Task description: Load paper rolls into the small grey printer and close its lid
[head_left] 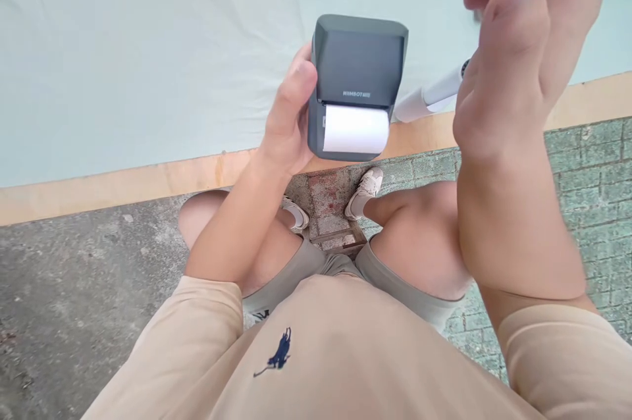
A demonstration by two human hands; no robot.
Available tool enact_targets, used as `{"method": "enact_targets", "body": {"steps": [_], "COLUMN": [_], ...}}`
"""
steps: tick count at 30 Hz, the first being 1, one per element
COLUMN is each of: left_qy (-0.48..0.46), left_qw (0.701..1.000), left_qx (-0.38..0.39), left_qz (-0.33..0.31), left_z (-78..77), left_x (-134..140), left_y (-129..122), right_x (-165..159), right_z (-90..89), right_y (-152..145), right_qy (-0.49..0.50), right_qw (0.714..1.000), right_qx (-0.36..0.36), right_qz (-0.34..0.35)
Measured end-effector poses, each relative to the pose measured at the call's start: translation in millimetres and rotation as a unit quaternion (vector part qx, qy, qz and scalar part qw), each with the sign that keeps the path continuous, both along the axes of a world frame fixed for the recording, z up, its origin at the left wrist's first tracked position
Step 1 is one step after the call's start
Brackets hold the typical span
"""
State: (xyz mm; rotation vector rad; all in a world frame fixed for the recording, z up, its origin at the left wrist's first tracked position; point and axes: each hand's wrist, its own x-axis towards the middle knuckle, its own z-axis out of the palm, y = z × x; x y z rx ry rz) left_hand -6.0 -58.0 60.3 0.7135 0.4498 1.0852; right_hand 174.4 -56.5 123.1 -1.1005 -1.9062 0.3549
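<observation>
My left hand [291, 110] is wrapped round the left side of a dark grey label printer [360, 64], holding it up above the table's front edge. "NIIMBOT" is printed on its face, and a curved piece of blank white label paper [355, 129] shows at its lower end. To the right, my right hand [523, 31] is raised, fingers apart, partly cut off by the top of the view. It looks open, with nothing plainly in it. Something small and grey shows behind its fingers, too hidden to name.
A pale blue-green cloth [148, 64] covers the table, whose wooden edge [197, 176] runs across the view. White tube-like objects [429, 94] lie near that edge, partly behind my right wrist. My knees and shoes [365, 191] are below, over paved ground.
</observation>
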Motion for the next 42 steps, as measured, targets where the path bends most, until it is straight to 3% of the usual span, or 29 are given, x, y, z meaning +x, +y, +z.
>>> {"method": "enact_targets", "body": {"steps": [2,8,13,15,22,29,35,39,42], "left_qy": [0.013,0.081,0.074,0.071,0.077,0.017,0.045,0.048,0.063], "left_qw": [1.000,0.996,0.997,0.997,0.996,0.997,0.995,0.994,0.992], "left_qx": [-0.012,-0.023,-0.022,-0.025,-0.023,-0.057,-0.065,-0.081,-0.103], "left_qz": [0.005,0.033,0.031,0.032,0.036,0.040,0.066,0.055,0.041], "left_z": [1.4,7.7,8.1,7.7,9.8,2.2,0.7,2.8,6.2], "left_x": [0,1,-1,-1,-1,-3,-2,-1,0], "left_y": [0,-4,-5,-5,-4,3,4,5,4], "right_x": [2,-15,-22,-22,-21,-10,-4,-11,-19], "right_z": [0.6,7.4,7.4,7.9,7.5,8.5,4.2,6.5,9.7], "right_y": [-2,-17,-17,-16,-16,-15,-10,-14,-22], "right_qy": [-0.023,-0.049,-0.075,-0.077,-0.094,-0.165,-0.197,-0.214,-0.160], "right_qw": [1.000,0.989,0.966,0.963,0.969,0.983,0.975,0.975,0.974], "right_qx": [0.007,-0.139,-0.248,-0.260,-0.229,-0.074,-0.077,-0.015,0.003], "right_qz": [0.017,0.003,-0.011,-0.007,0.012,0.019,0.068,-0.053,-0.163]}}
